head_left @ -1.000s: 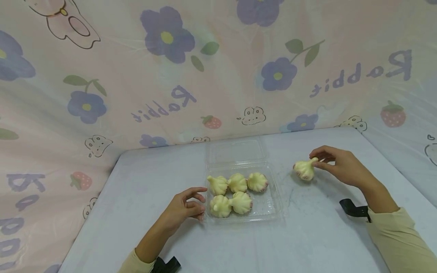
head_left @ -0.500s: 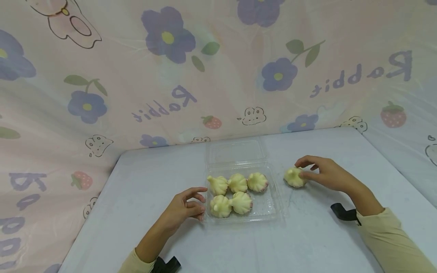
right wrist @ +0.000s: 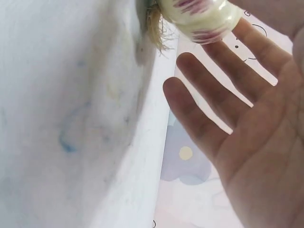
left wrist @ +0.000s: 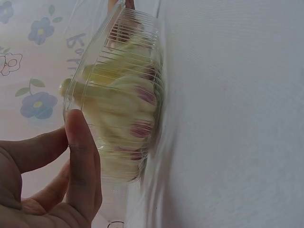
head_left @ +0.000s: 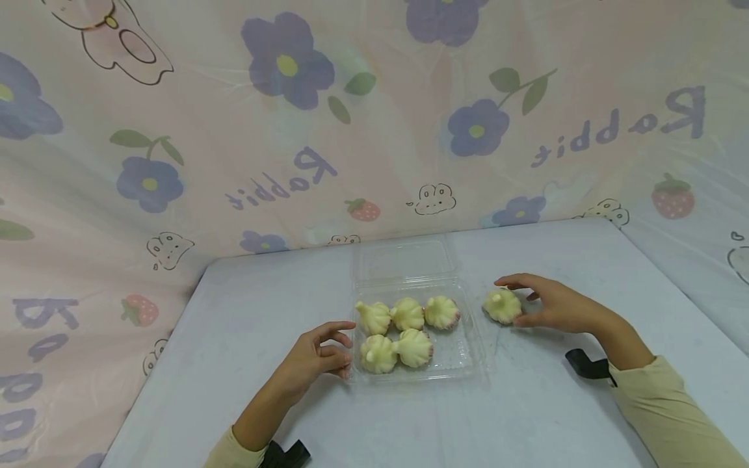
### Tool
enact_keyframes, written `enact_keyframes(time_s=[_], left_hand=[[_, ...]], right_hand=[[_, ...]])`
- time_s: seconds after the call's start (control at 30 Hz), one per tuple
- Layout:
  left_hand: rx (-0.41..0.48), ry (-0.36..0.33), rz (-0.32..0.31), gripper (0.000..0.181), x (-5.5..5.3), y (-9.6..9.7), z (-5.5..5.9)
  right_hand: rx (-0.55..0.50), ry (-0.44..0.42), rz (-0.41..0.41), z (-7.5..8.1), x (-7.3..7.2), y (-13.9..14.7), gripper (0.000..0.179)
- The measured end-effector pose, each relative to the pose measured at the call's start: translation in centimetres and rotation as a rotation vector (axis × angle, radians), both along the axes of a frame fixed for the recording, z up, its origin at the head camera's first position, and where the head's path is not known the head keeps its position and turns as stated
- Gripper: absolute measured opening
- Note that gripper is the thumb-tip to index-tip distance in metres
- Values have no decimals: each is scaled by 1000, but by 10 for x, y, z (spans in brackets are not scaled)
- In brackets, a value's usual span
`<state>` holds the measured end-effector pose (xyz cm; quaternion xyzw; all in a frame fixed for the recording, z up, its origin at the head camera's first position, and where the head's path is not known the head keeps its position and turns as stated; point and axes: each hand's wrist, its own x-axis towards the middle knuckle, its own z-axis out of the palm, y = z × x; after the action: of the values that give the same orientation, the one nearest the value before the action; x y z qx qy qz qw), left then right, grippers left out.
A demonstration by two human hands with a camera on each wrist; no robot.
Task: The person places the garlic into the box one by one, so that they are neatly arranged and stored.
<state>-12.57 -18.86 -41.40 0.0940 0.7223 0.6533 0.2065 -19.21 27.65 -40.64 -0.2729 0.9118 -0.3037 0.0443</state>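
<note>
My right hand point(head_left: 552, 305) has a garlic bulb point(head_left: 502, 305) between its thumb and forefinger, right of the clear plastic box point(head_left: 459, 354). In the right wrist view the bulb point(right wrist: 202, 16) shows purple streaks and roots, while the lower fingers point(right wrist: 194, 114) stretch out straight and apart. My left hand point(head_left: 318, 354) is at the left side of the box, fingers loosely bent. One fingertip point(left wrist: 77, 118) touches the rim point(left wrist: 71, 95) in the left wrist view. Several garlic bulbs point(head_left: 406, 314) lie in the box, three behind and two in front.
The box's lid point(head_left: 405, 260) lies folded back toward the wall. A white cloth covers the table point(head_left: 263, 292). Behind it hangs a patterned curtain point(head_left: 380, 130) with flowers and rabbits. A black camera mount point(head_left: 587, 365) sits at the right wrist.
My right hand has moved left with the garlic bulb, closer to the box. Its grip has gone from the stem to the bulb's body, and the stem now points up. The left hand has stayed still.
</note>
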Motion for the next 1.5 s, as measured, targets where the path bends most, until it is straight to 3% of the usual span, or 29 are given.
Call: enact_keyframes(time_s=[0.33, 0.9, 1.5], left_hand=[[-2, 5, -2, 61, 0, 1, 0], [-5, -1, 1, 61, 0, 0, 1], [-3, -7, -3, 61, 0, 0, 2]], right_hand=[[-21, 15, 53, -1, 0, 2, 72], [10, -79, 27, 4, 1, 7, 69], [-53, -31, 110, -4, 1, -2, 60]])
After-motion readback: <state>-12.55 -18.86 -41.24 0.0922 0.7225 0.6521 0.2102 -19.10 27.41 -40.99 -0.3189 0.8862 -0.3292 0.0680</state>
